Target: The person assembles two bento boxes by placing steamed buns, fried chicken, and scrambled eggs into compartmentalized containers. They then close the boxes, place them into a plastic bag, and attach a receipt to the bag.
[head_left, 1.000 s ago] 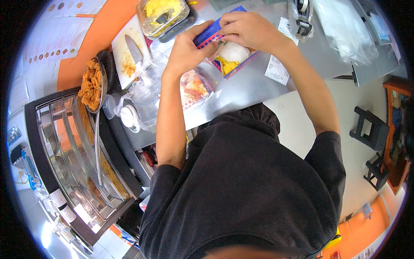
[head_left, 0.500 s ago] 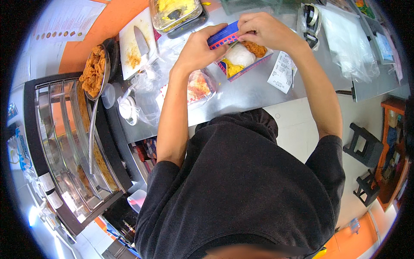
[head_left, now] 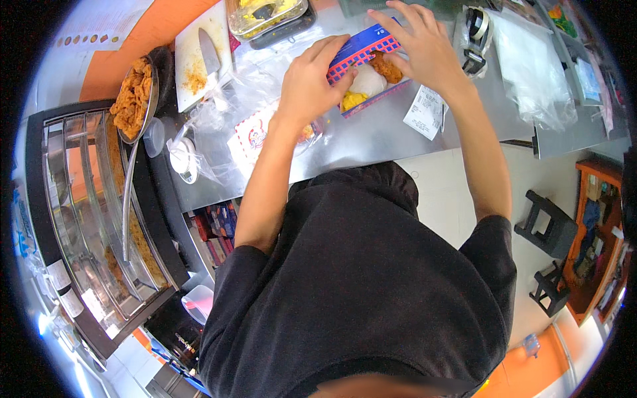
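Two bare hands are seen at the far edge of a steel counter (head_left: 371, 142), both laid on an open food box (head_left: 368, 73) with a blue printed lid and a pink-edged tray. The left hand (head_left: 310, 83) is pressed against the left side of the box, its fingers curled over the blue lid flap and bent round its edge. The right hand (head_left: 421, 50) is spread flat over the far right side of the box, fingers apart, touching the lid and the rim; it is not closed round anything. The two hands are kept apart, with the box between them.

Inside the box a mound of white rice (head_left: 367, 81), a yellow portion (head_left: 353, 101) and a piece of fried chicken (head_left: 385, 65) are shown. A printed receipt (head_left: 424, 111) lies just right of the box. A bagged food packet (head_left: 255, 139) lies near the left forearm, partly hidden by it. Further left, a white cutting board (head_left: 199, 60) with a knife (head_left: 211, 54) on it is seen, and beside it a metal strainer (head_left: 136, 96) heaped with fried pieces, over a glass display case (head_left: 79, 219). A clear container of yellow food (head_left: 269, 14) stands at the far edge. Clear plastic bags (head_left: 527, 73) lie at the right end.
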`<state>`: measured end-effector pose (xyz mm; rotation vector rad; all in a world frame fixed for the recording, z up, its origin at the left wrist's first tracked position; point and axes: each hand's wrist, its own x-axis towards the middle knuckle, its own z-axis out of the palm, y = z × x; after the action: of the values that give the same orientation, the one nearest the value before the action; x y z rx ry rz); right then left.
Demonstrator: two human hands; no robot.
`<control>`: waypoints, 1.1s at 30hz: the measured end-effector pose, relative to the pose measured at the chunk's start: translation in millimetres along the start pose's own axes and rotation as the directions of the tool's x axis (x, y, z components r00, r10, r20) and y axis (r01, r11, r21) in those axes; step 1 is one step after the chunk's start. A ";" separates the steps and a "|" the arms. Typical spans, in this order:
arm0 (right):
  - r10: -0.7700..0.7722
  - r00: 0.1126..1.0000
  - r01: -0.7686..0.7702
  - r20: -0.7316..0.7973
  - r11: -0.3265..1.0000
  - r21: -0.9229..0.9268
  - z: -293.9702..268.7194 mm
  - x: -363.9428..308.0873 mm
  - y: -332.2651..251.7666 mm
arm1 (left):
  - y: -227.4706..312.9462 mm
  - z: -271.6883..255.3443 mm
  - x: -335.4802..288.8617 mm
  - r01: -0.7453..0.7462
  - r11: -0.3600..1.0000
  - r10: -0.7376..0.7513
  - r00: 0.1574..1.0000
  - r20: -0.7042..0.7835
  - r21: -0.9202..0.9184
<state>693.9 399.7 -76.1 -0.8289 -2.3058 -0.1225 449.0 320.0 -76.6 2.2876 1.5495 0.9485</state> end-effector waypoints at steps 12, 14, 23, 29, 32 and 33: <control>0.446 0.895 -0.395 0.029 0.760 0.516 61.5 -39.4 24.7 | -24.0 20.4 -41.2 0.325 0.942 -0.334 0.888 -0.316 -0.082; 0.427 0.901 -0.407 0.078 0.766 0.497 61.6 -34.3 26.2 | -26.4 16.8 -40.6 0.389 0.916 -0.400 0.880 -0.255 -0.095; 0.188 0.982 -0.176 -0.002 0.928 0.328 54.7 -49.9 45.4 | -23.6 25.6 -61.7 0.316 0.938 -0.300 0.946 -0.126 0.144; 0.122 0.987 -0.129 0.101 0.989 0.072 56.8 -84.1 35.4 | -18.2 48.4 -83.9 0.042 0.953 -0.044 0.999 -0.003 0.299; 0.114 0.991 -0.124 0.069 0.981 0.150 60.0 -86.9 37.2 | -19.8 49.3 -83.8 0.050 0.956 -0.047 0.999 -0.017 0.290; 0.120 0.991 -0.128 0.055 0.977 0.173 61.5 -85.1 38.6 | -20.5 48.1 -81.9 0.060 0.959 -0.051 0.998 -0.039 0.277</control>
<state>730.4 403.4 -181.8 -0.8882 -2.2602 0.1542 443.9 263.7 -155.7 2.4052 1.8551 0.7987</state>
